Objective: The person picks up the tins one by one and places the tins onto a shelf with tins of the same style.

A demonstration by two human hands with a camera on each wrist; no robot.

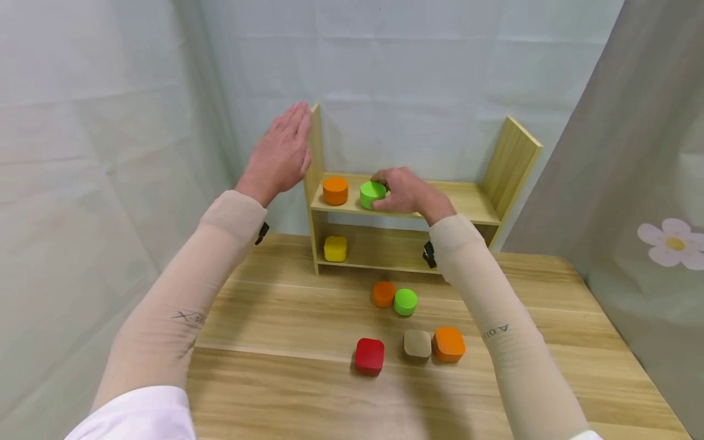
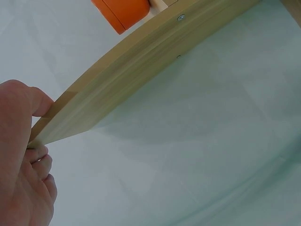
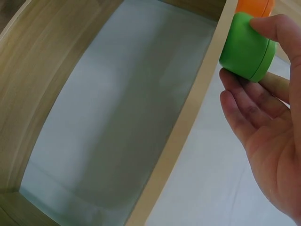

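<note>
- The right hand (image 1: pixel 404 190) is grasping a green round block (image 1: pixel 372 194) with curled fingers, on the upper board of the wooden shelf (image 1: pixel 511 160), just beside an orange round block (image 1: pixel 335 190).
- The left hand (image 1: pixel 283 151) is lying flat, fingers straight, against the shelf's left side panel.
- The shelf is standing at the far edge of the tabletop (image 1: pixel 275 342), with pale curtains hanging behind it.
- A yellow block (image 1: pixel 335 249) is sitting on the lower board.

three orange blocks (image 1: pixel 335 190), two green (image 1: pixel 372 194), one yellow (image 1: pixel 335 249), one red (image 1: pixel 369 355), one beige (image 1: pixel 417 344)
</note>
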